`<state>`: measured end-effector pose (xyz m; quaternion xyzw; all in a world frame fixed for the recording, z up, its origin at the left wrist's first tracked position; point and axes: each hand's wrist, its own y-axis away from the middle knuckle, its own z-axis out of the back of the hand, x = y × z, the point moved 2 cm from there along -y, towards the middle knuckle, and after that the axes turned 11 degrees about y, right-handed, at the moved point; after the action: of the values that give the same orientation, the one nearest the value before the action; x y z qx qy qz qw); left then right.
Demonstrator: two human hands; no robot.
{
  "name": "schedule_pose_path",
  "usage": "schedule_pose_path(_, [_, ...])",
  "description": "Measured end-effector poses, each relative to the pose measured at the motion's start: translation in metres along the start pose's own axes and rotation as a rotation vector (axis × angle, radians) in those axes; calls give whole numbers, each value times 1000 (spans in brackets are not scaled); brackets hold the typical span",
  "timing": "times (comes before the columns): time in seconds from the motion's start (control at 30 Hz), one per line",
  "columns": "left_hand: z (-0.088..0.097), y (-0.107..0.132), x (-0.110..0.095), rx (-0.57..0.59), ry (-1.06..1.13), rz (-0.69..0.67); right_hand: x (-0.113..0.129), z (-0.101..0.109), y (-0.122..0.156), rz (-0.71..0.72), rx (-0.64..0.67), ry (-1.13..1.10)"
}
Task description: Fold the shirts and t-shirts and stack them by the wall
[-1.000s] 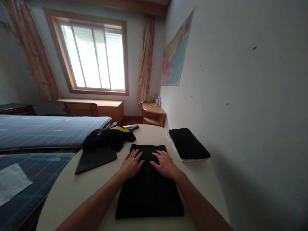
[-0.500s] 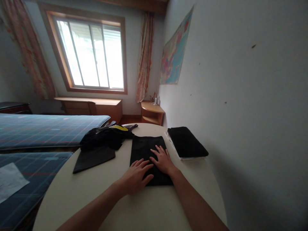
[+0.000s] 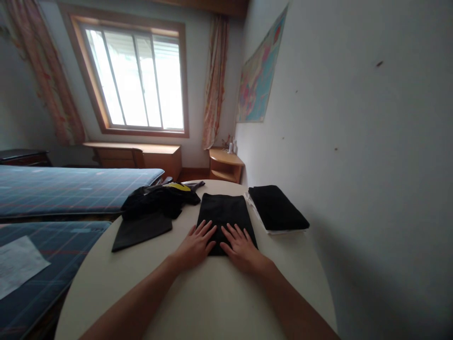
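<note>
Bright bedroom, daylight poured in through the big window (image 3: pixel 138 80).
2 blue plaid beds (image 3: pixel 71 189) sat left, a round pale table (image 3: pixel 212 302) up front, a wooden desk (image 3: pixel 141 156) under the sill, a corner shelf (image 3: pixel 226 166), patterned curtains (image 3: pixel 214 80), and a map (image 3: pixel 260 71) on the white wall (image 3: pixel 354 141).

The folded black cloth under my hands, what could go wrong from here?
First, the left hand and right hand lie flat on only the near edge of the folded black cloth; a push could slide it on the smooth table and perhaps loosen the fold.
Second, the cloth lies close to the loose dark pile and the folded stack; shifting it sideways might bump either.
</note>
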<state>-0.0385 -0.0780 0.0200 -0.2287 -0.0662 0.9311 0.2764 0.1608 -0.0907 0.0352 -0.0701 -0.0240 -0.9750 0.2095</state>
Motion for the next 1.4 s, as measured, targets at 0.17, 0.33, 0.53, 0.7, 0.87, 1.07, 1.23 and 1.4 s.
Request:
schedule_pose_path(0.17, [5,3,5,35,-61,80,-22,6,4,-122,4,38])
schedule_pose_path(0.33, [12,4,-12,77,-52,-99,-23,15,5,-23,-80,70])
schedule_pose_path(0.53, [33,8,-23,133,138,-138,-16,33,10,194,-70,-55])
schedule_pose_path(0.7, [54,12,-32,192,201,-101,-8,49,20,283,41,-203])
schedule_pose_path(0.87, [50,11,-21,45,162,-152,-2,46,18,331,-122,-224])
schedule_pose_path(1.07, [47,10,-7,40,192,-135,-8,41,14,303,-103,-199])
schedule_pose_path(1.23, [52,9,-17,146,253,-93,-5,44,19,318,84,-345])
schedule_pose_path(1.4, [47,9,-10,-9,219,-192,-5,43,17,339,-34,-336])
